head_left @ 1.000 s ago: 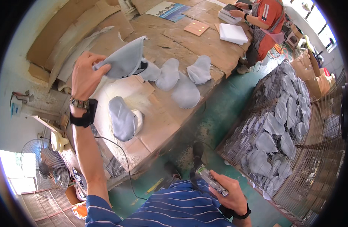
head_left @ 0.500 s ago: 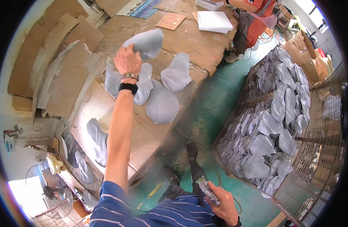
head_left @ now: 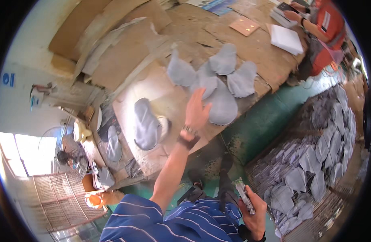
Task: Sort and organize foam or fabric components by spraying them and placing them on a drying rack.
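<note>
My left hand (head_left: 197,109) reaches over the cardboard-covered table (head_left: 175,101), fingers stretched out and holding nothing. Just beyond its fingertips lies a cluster of curved grey fabric pieces (head_left: 224,105), some overlapping. A grey piece (head_left: 147,125) sits apart on the pale board left of that hand, with a cream-coloured form (head_left: 164,127) beside it. Low in front of my body, my right hand (head_left: 255,213) is closed round a metal tool that looks like a spray gun (head_left: 245,197), its head pointing up and away from me.
A wire cage (head_left: 338,189) packed with grey pieces stands on the right. Beyond the table's far right corner, a person in orange (head_left: 328,40) works near white sheets (head_left: 287,39). A fan (head_left: 68,157) stands at the left. Cardboard sheets (head_left: 119,60) line the back left.
The grey piece my left hand held now lies with the others, let go. That hand has drawn back toward me. The whole view has swung left; the right hand still grips the spray gun.
</note>
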The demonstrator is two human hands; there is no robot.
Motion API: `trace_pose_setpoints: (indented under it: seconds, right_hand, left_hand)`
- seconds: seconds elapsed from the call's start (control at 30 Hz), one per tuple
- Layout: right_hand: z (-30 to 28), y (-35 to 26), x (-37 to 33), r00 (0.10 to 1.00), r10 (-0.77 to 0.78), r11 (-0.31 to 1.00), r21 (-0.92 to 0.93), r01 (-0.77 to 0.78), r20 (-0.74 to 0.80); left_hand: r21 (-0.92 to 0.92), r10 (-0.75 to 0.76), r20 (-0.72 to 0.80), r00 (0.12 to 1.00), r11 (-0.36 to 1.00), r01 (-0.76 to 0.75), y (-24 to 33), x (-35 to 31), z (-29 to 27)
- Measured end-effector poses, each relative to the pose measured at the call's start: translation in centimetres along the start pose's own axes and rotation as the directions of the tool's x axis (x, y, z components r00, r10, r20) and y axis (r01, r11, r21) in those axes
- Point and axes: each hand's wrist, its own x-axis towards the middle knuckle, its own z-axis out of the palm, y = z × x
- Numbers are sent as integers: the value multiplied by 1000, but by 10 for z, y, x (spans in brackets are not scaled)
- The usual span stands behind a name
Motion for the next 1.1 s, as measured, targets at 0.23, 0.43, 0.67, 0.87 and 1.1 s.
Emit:
trace_pose_setpoints:
  seconds: [0.23, 0.43, 0.67, 0.87, 1.1]
  right_hand:
    - [12, -41, -8, 984, -165, 986, -14, 167, 70]
    - [28, -78, -43, 961, -244, 969, -14, 248, 131]
    - [29, -118, -80, 892, -389, 902, -102, 419, 229]
    - [24, -130, -103, 889, -406, 880, -170, 443, 213]
    - [25, -138, -116, 871, -456, 841, -231, 489, 181]
  left_hand:
    - [465, -293, -30, 956, 842, 273, -78, -152, -153]
    - [589, -335, 33, 942, 768, 252, -172, -200, -158]
    - [543, -395, 151, 906, 799, 258, -178, -190, -167]
    - [355, -308, 91, 947, 899, 258, -165, -197, -181]
    - [440, -261, -82, 962, 857, 270, -163, -207, -185]
